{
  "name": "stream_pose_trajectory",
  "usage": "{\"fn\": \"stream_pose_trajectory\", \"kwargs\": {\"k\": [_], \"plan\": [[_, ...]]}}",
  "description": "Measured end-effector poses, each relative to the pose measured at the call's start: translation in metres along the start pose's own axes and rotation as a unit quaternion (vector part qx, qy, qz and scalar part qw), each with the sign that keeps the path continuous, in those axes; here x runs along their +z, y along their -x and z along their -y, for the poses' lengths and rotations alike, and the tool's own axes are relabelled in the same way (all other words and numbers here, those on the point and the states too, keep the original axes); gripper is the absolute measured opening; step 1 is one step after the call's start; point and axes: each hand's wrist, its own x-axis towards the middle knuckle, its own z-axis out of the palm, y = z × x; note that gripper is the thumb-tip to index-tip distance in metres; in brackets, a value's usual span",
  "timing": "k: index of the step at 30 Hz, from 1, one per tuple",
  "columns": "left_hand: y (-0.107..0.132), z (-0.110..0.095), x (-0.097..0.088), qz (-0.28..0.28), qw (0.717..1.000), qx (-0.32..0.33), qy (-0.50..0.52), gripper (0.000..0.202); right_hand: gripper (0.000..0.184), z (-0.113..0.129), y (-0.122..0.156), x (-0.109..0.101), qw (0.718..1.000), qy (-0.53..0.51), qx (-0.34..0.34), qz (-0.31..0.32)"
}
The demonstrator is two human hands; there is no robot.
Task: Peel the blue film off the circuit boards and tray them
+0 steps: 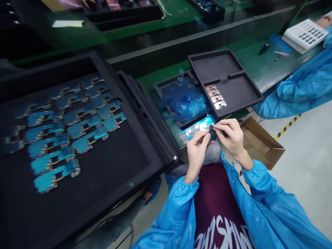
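My left hand (197, 150) and my right hand (232, 136) meet above my lap, both pinching one small dark part with blue film (212, 132). Just beyond them lies a black foam tray (178, 83) heaped with peeled blue film pieces (184, 98). A second black divided tray (249, 88) rests tilted over it and holds a short row of bare metal parts (216, 97). To my left a large black tray (103, 162) carries several blue-filmed parts (75, 121) in rows.
An open cardboard box (261, 143) stands on the floor to my right. Another person's blue sleeve (298, 91) reaches over the green bench (256, 64), near a white tray (304, 34) and a dark pen-like tool (264, 48). More black trays (124, 12) sit across the conveyor.
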Motion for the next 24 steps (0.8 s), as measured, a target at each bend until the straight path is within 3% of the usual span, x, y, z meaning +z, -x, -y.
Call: {"fn": "stream_pose_trajectory", "kwargs": {"k": [6, 12, 16, 20, 22, 24], "plan": [[-0.010, 0.002, -0.007, 0.060, 0.975, -0.169, 0.132, 0.042, 0.022, -0.018, 0.003, -0.005, 0.993, 0.040, -0.102, 0.044], [-0.017, 0.005, -0.006, 0.067, 0.931, -0.267, 0.241, 0.021, 0.025, -0.031, 0.010, -0.017, 0.987, -0.009, -0.114, 0.116], [-0.024, 0.009, 0.000, 0.058, 0.912, -0.287, 0.288, 0.016, 0.024, -0.035, 0.020, -0.023, 0.982, -0.025, -0.138, 0.129], [-0.034, 0.017, 0.005, -0.005, 0.925, -0.260, 0.278, 0.014, 0.019, -0.034, 0.028, -0.022, 0.983, -0.040, -0.139, 0.115], [-0.037, 0.022, 0.007, -0.057, 0.936, -0.223, 0.267, 0.013, 0.017, -0.031, 0.020, -0.014, 0.991, -0.052, -0.115, 0.053], [-0.038, 0.028, 0.008, -0.093, 0.942, -0.194, 0.257, 0.017, 0.020, -0.028, 0.000, 0.005, 0.996, -0.066, -0.046, -0.026]]}}
